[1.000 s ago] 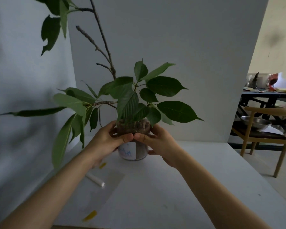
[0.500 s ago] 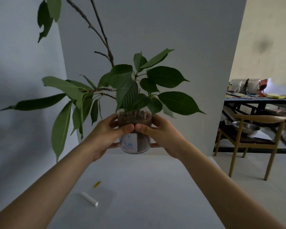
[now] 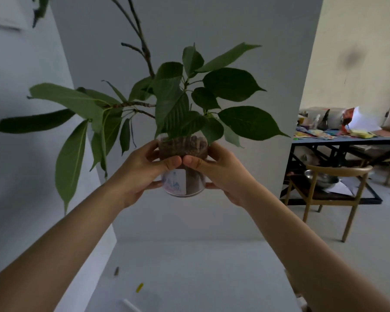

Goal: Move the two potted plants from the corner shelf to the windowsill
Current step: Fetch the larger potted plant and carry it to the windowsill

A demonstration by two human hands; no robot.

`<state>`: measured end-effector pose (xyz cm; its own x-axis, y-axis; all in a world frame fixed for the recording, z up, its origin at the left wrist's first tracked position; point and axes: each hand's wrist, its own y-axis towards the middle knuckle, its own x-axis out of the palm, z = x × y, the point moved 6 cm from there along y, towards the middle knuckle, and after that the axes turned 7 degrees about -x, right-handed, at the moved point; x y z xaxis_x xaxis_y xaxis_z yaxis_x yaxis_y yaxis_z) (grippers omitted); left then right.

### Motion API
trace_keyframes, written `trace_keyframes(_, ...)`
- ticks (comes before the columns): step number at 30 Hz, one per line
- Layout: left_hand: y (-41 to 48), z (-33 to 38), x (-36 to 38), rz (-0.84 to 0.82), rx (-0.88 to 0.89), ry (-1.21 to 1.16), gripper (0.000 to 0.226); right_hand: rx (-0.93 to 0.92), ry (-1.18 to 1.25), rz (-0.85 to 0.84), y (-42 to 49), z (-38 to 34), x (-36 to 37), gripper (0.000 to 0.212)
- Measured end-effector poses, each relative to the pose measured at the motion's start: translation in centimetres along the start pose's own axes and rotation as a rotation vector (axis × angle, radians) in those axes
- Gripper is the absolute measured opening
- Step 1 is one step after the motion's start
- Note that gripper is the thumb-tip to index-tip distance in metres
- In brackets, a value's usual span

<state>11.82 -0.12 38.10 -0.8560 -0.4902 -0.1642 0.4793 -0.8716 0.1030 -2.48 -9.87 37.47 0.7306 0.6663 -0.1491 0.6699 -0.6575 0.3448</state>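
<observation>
A potted plant (image 3: pixel 185 183) in a clear jar with brown soil and a white label hangs in the air, well above the white shelf top (image 3: pixel 200 266). Broad green leaves and bare twigs spread up and to the left. My left hand (image 3: pixel 142 172) grips the jar's left side and my right hand (image 3: pixel 218 172) its right side, thumbs meeting at the front. No second potted plant is in view, and neither is a windowsill.
White panels form a corner behind and to the left. On the shelf top lie a white stick (image 3: pixel 131 306), a yellow scrap (image 3: pixel 139 287) and a dark bit (image 3: pixel 116 270). To the right stand a wooden chair (image 3: pixel 329 190) with a metal bowl and a cluttered table (image 3: pixel 347 140).
Both hands have lifted the jar off the shelf top and raised it steadily. The view has swung up and to the right with it.
</observation>
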Motion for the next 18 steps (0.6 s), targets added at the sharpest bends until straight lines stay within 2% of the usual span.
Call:
trace_keyframes(7,0.5,12.2,0.1,-0.032,-0.005,-0.032,0.034,0.000,0.012,0.001,2.8,-11.2,-3.7,0.051)
trace_keyframes(12,1.6,19.6,0.4,-0.069,-0.029,-0.032,0.073,0.034,0.006,0.021,5.0,-17.8,-6.2,0.057)
trace_keyframes(18,3.2,25.7,0.2,-0.114,0.021,-0.041,0.075,-0.005,-0.023,0.077,7.1,-23.6,-8.0,0.055)
